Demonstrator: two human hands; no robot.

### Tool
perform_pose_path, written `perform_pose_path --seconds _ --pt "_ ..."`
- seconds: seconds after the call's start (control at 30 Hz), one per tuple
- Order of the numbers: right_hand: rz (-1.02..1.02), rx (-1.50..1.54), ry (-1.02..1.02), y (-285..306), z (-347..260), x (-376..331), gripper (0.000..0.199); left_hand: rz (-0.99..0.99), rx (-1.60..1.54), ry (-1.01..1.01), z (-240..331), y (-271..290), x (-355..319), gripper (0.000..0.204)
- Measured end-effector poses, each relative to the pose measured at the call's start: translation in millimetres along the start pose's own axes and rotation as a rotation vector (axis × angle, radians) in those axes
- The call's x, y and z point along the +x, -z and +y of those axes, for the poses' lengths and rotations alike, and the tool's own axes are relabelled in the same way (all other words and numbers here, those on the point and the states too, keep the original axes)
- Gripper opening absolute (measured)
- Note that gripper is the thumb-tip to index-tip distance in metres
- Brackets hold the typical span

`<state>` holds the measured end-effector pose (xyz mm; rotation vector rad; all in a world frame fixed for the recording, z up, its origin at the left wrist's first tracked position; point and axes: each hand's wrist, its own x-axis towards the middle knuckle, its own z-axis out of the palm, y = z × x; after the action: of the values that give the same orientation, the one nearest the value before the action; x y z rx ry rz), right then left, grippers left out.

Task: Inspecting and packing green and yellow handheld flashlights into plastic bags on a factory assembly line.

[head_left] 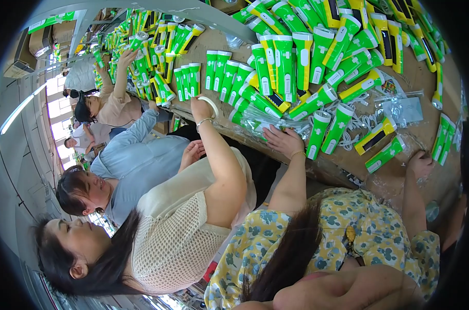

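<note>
My left hand [284,142] rests palm down at the table's near edge, its fingers apart and touching a bunch of clear plastic bags [257,118]. Just to its right, a green flashlight [318,135] with a white head lies beside another green flashlight [338,129]. My right hand [419,164] is at the table's right side with its fingers curled. Thin clear plastic lies around it, and whatever it may hold is hidden. Close to this hand are a green flashlight [385,154] and a yellow-and-green flashlight [375,135] with a dark panel.
A large pile of flashlights [296,57] covers the far table. White cables [352,124] and a clear bag [403,110] lie among them. At left, a co-worker's hand [200,107] is at a roll of white tape [210,106]. A grey metal beam [213,18] crosses above.
</note>
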<state>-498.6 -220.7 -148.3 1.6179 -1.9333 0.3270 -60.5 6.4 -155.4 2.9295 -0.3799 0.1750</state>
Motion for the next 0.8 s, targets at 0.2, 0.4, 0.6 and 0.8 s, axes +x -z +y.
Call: perform_pose_path --seconds 0.2,0.4,0.6,0.8 --pt "-0.022 0.006 -0.009 -1 -3 0 0.039 0.004 0.001 0.006 -1 -1 0 0.056" --pt "-0.057 0.031 -0.038 -4 -1 -4 0.039 0.016 0.044 0.005 -1 -1 -1 0.056" --pt "-0.122 -0.003 -0.084 -10 6 -6 0.042 0.017 0.058 0.000 1 -1 -1 0.056" --pt "-0.142 -0.008 -0.097 -5 -1 -7 0.043 0.021 0.056 0.000 1 0 0 0.056"
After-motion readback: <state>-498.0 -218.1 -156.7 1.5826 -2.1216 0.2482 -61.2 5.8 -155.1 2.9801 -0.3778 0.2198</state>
